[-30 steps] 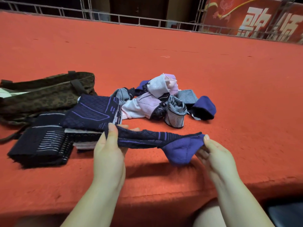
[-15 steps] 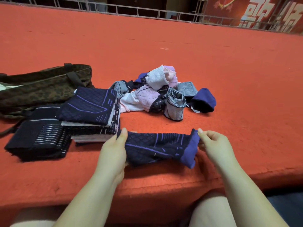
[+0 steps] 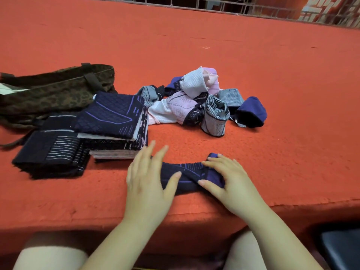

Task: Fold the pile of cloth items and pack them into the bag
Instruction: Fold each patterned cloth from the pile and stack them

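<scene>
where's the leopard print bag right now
In the head view the brown leopard-print fabric bag lies flat at the far left of the red carpeted surface, just behind the two stacks of folded dark cloths.

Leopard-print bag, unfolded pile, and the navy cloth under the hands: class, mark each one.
Leopard-print bag (image 3: 50,98), head view, on its patterned side panel.
Unfolded pile (image 3: 194,84), head view, on the pale striped piece on top.
Navy cloth (image 3: 187,172), head view, on the patterned middle between the hands.
</scene>
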Demonstrator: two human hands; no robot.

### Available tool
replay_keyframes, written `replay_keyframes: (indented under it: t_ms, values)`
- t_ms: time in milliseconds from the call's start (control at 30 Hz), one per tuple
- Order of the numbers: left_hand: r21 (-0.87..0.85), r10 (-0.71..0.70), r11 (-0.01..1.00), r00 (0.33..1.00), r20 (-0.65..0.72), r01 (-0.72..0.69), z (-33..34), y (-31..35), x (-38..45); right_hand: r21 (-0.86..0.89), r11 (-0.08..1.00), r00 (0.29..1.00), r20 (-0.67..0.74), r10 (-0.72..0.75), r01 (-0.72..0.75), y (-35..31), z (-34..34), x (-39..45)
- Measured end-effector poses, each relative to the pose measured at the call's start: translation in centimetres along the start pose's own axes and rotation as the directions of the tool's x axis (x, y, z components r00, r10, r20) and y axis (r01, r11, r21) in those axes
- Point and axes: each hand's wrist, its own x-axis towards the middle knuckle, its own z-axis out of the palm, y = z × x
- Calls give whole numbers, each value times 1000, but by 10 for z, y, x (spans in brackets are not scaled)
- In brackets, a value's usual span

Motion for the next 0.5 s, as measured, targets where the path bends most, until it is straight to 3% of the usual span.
replay_keyframes:
  t_ms: [67,133,300,400,500]
  values:
    - [99,133,985,987,96,-142,3,-8,1,5,1000,1000,21,-21,21,3,0,0]
    - [148,167,968,961,220,-202,5,-13,6,2,999,999,19,-42,42,4,0,-2]
    - [146,168,966,946,276,-214,8,-22,17,36,999,996,-92,-10,13,3,2,-9]
    - [53,140,985,941,309,-164,5,-22,20,242,969,987,-139,76,-40,-3,-1,-9]
    - [-55,120,993,939,324,-108,-2,-18,21,501,851,952,-150,265,-158,-9,-7,-8]
